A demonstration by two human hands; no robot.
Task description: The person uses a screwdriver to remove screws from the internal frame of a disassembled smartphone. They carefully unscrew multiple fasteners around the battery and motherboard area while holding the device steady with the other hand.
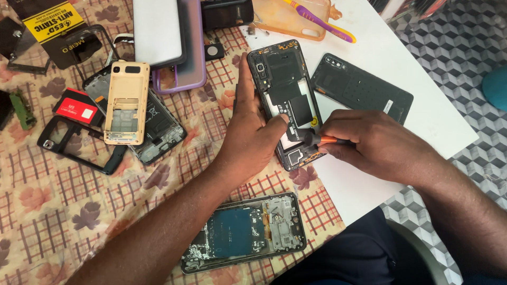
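White table (406,68) with floral cloth (47,221), opened phones (245,232), black back cover (364,87).

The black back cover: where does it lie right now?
In the head view, the black back cover lies on the white tabletop, right of the opened phone, just above the right hand.

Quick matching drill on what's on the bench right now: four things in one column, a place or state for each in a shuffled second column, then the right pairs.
Things:
1. opened black phone
2. black back cover
3. beige phone frame
4. stripped phone with blue-green plate

Places or states:
A. lies on the white surface, right of the hands
B. nearest the person, below the left forearm
C. steadied by the left hand, with the right hand holding an orange-handled tool to it
D. rests on another opened phone, on the left

Pairs: 1-C, 2-A, 3-D, 4-B
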